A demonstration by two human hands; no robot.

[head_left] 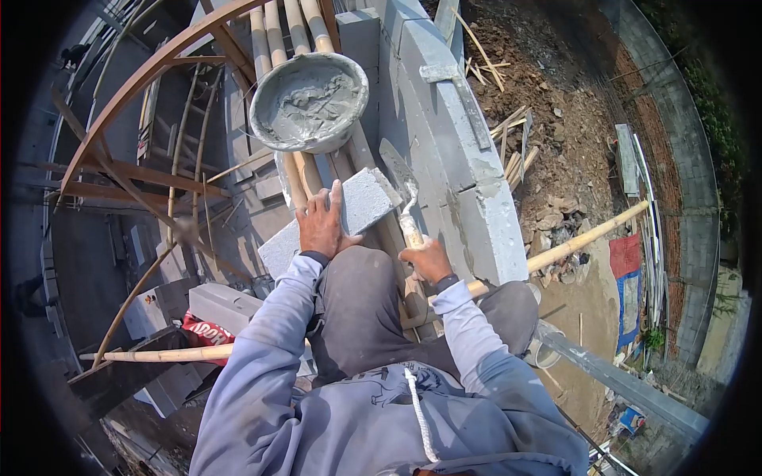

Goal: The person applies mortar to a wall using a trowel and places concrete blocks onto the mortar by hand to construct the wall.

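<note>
Hands sit near together — left hand (320,226) flat on the block (337,218), right hand (429,258) gripping the trowel (401,186), whose blade points far toward the mortar pan (309,103).

sunlit building site: bamboo scaffold (290,32), block wall (452,135), rubble-strewn dirt ground (556,119) below.

Mortar pan (309,101) rests on bamboo poles (290,28) beside grey block wall (452,135). Level (468,103) lies along wall top. Curved timber arch (143,83) sweeps over lower floor at left. Red bag (205,332) sits beside loose blocks (226,305) below. Rubble and dirt (556,119) spread at right, with red and blue tarp (627,278) near boundary wall (698,198).
</note>
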